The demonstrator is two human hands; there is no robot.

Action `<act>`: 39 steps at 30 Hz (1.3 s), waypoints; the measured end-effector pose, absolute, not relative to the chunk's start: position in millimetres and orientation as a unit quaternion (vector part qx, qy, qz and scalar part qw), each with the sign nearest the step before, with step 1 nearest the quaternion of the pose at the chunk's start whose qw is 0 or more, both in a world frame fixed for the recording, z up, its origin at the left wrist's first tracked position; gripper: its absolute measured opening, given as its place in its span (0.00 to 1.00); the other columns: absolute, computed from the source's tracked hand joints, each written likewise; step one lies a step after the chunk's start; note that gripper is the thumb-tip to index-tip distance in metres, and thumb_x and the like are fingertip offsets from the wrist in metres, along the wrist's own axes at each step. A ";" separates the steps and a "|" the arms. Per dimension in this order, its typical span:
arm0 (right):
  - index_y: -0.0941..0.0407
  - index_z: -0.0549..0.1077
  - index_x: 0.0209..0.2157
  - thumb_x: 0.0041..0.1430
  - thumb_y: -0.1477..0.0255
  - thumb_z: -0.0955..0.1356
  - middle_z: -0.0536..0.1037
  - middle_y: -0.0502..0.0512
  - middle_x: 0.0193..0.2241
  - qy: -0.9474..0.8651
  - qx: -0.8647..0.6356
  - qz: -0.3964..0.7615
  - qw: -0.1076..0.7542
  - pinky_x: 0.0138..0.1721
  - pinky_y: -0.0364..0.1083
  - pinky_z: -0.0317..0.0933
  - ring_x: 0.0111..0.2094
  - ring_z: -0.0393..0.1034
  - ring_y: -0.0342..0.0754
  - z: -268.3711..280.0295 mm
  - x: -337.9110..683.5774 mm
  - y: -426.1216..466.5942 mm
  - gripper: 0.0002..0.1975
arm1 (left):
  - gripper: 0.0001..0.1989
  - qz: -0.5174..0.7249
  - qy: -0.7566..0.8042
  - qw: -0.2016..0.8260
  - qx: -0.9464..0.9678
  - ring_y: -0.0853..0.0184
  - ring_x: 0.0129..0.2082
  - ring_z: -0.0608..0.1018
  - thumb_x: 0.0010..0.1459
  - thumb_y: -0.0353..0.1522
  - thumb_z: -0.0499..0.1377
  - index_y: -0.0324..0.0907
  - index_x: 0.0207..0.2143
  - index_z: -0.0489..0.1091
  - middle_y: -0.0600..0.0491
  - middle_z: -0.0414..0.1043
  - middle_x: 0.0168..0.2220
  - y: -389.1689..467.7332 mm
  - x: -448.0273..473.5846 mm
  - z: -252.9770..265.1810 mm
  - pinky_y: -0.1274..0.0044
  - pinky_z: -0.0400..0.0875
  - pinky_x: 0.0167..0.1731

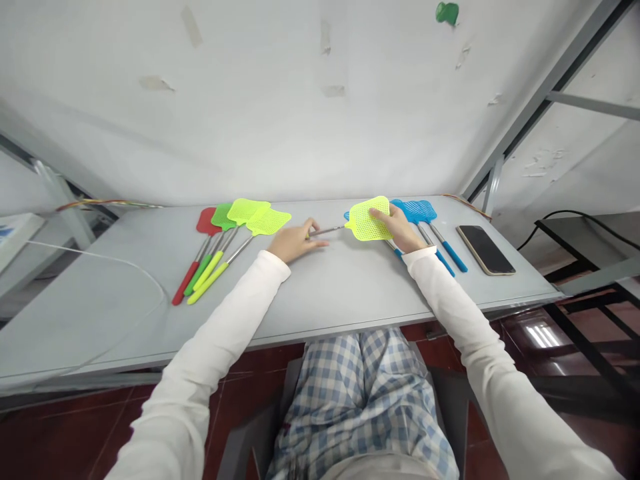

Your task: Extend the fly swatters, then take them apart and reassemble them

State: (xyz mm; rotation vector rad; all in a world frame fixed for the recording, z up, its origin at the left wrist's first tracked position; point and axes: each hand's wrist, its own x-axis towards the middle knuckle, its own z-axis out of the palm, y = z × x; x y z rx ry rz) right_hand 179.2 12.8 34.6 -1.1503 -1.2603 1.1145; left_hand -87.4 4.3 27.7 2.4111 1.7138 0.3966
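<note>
A neon-yellow fly swatter (pixel 369 220) lies level across the space between my hands, above the grey table. My right hand (pixel 397 227) pinches its perforated head, the fingers lying over the front. At the other end my left hand (pixel 296 241) is around the handle, which is mostly hidden in it; some fingers stick out. To the left, a red fly swatter (pixel 205 221), a green one (pixel 221 217) and two yellow ones (pixel 270 221) lie fanned and overlapping. Several blue fly swatters (pixel 420 211) lie behind and beside my right hand, partly covered by it.
A phone (pixel 485 250) lies on the right part of the grey table (pixel 320 300). A white cable (pixel 125 263) crosses the left side. The white wall (pixel 310 133) rises behind the table, and metal frame posts (pixel 537 107) stand at the right.
</note>
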 end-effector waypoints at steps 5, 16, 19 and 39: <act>0.55 0.67 0.40 0.58 0.47 0.62 0.77 0.55 0.32 -0.463 -0.533 0.470 0.530 0.35 0.49 0.68 0.35 0.74 0.50 39.0 198.2 26.3 0.25 | 0.20 0.179 0.491 0.376 0.765 0.72 0.20 0.67 0.64 0.46 0.43 0.43 0.38 0.68 0.57 0.66 0.22 -6.8 -78.5 23.7 0.78 0.62 0.26; 0.57 0.70 0.45 0.57 0.66 0.67 0.78 0.62 0.40 -0.735 -0.665 0.050 0.122 0.38 0.46 0.60 0.43 0.71 0.54 26.5 205.6 6.6 0.15 | 0.08 0.274 0.542 0.540 0.582 0.71 0.30 0.77 0.60 0.36 0.51 0.41 0.37 0.65 0.49 0.77 0.32 -9.3 -35.8 24.4 0.81 0.67 0.27; 0.58 0.69 0.47 0.59 0.71 0.65 0.79 0.63 0.40 -0.736 -0.667 0.048 0.108 0.36 0.45 0.60 0.42 0.73 0.54 25.2 199.0 1.0 0.14 | 0.10 0.260 0.560 0.502 0.605 0.75 0.22 0.71 0.58 0.35 0.53 0.39 0.34 0.70 0.49 0.76 0.32 -2.2 -18.5 16.4 0.82 0.60 0.20; 0.63 0.72 0.45 0.61 0.72 0.63 0.79 0.68 0.40 -0.672 -0.727 0.004 0.141 0.39 0.47 0.62 0.42 0.73 0.55 10.7 222.4 16.1 0.13 | 0.21 0.091 0.563 0.150 0.807 0.58 0.46 0.76 0.65 0.41 0.44 0.40 0.37 0.74 0.42 0.76 0.43 7.8 74.8 22.3 0.70 0.66 0.44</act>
